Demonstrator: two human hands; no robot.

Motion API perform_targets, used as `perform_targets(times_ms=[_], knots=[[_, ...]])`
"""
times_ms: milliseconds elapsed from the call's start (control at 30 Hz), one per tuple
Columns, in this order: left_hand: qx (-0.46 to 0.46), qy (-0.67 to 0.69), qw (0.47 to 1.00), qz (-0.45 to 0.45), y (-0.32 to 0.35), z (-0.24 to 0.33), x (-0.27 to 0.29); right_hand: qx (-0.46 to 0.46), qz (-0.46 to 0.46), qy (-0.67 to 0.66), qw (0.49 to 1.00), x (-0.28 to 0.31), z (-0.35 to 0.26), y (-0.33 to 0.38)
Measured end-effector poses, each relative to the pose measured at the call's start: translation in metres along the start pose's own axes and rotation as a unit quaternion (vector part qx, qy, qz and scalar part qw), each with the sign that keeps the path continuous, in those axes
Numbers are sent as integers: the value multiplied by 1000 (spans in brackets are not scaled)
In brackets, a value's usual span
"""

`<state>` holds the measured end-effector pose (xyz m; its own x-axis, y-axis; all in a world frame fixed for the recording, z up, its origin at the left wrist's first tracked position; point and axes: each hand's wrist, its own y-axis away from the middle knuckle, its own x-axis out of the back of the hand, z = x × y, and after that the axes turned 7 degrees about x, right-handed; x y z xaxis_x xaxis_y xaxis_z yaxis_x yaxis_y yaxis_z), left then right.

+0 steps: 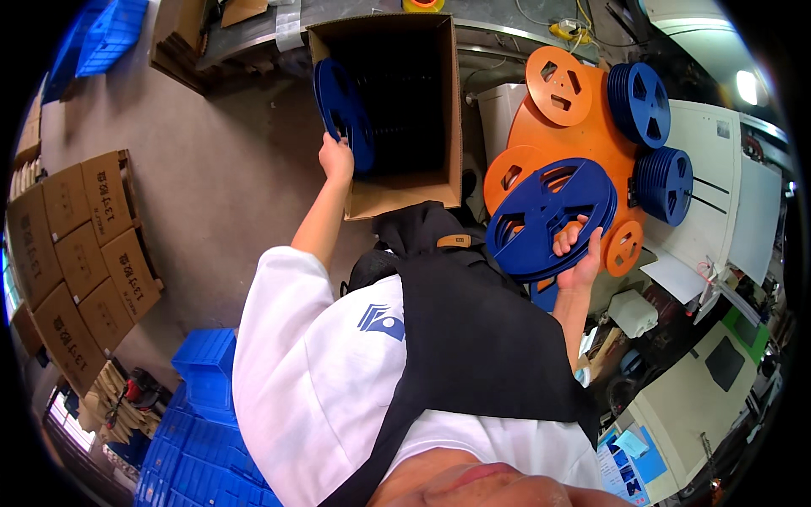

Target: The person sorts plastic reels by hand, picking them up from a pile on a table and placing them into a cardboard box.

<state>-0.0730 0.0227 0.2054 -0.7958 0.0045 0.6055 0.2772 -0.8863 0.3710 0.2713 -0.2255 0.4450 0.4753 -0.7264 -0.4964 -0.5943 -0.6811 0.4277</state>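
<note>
My left hand (336, 158) is closed on the rim of a blue reel (328, 97), which stands on edge at the left side of an open cardboard box (405, 190). Inside the box it is dark, and only faint rows of edges show. On my right, several blue reels (541, 211) are stacked face to face and tilted. My right hand (579, 253) grips the near right edge of this stack, fingers reaching through an opening in the top reel.
An orange machine (608, 152) with orange discs (559, 84) carries more blue reels (640, 106) at right. Beyond the box runs a metal bench (338, 10). Stacked cartons (80, 262) stand at left, blue crates (207, 372) at lower left. Pale cabinets (693, 406) line the lower right.
</note>
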Motion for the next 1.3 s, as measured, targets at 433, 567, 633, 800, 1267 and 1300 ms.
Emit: perform_targets(times_ms=[433, 567, 633, 800, 1267, 1300], knots=[[18, -70, 996, -51, -35, 11, -37, 16, 22, 17, 999, 0, 1, 14], [72, -34, 986, -144, -36, -4, -40, 19, 45, 18, 999, -3, 3, 13], [125, -54, 976, -167, -34, -12, -37, 25, 16, -4, 1000, -5, 3, 15], [-49, -146, 968, -197, 1, -20, -21, 72, -48, -70, 994, -10, -1, 16], [-709, -161, 633, -265, 134, 132, 35, 9, -216, -346, 913, -15, -12, 10], [-716, -161, 628, -259, 134, 133, 39, 5, -233, -340, 911, -15, -11, 9]])
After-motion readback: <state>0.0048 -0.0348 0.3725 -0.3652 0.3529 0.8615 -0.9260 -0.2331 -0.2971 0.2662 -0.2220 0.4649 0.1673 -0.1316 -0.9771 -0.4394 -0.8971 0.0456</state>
